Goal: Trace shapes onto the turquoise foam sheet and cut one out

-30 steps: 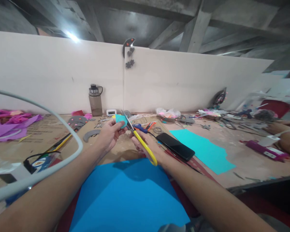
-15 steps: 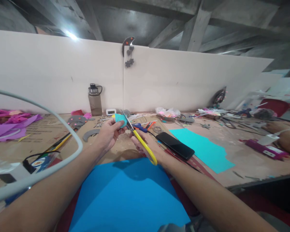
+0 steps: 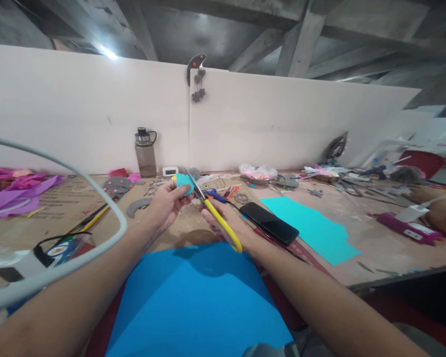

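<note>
A small turquoise paper piece [image 3: 184, 182] is pinched between the fingers of my left hand [image 3: 168, 202]. My right hand [image 3: 225, 218] holds yellow-handled scissors [image 3: 223, 223], whose blades point up and left and meet the right edge of the paper piece. Below both hands lies a large blue sheet [image 3: 204, 302] close to my body. To the right of my right hand are a black phone [image 3: 269, 223] and a larger turquoise sheet [image 3: 312, 228] with an uneven cut edge.
A bottle [image 3: 145, 153] stands by the white board [image 3: 96, 109]. A grey cable [image 3: 100, 196] arches over my left forearm. Pink and purple scraps [image 3: 26, 191] lie left. At the right, another person's arm [image 3: 440, 210] is near a purple device [image 3: 407, 228].
</note>
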Motion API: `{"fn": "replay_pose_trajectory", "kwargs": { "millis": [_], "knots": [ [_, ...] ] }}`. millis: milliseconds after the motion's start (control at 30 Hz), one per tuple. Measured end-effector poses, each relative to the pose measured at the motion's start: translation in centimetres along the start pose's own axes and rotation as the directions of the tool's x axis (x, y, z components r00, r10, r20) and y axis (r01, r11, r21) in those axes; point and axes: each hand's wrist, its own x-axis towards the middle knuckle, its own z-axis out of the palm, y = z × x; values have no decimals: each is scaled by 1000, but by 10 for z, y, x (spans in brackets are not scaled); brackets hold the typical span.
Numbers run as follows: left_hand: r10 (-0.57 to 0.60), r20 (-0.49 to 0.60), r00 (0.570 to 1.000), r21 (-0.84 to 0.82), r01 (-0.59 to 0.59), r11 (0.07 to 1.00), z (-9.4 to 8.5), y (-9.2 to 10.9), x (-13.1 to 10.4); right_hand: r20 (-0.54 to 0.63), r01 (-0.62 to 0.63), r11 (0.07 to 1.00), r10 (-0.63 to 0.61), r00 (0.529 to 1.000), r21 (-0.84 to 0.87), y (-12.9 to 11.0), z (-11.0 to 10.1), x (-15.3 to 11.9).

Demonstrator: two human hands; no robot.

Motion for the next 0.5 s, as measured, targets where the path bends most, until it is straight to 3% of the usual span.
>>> {"fn": "replay_pose_trajectory", "kwargs": {
  "millis": [500],
  "knots": [
    [18, 43, 999, 9, -18, 1000, -1, 1, -1, 8, -16, 1000, 17, 1000, -20, -5, 0, -1]
  ]
}}
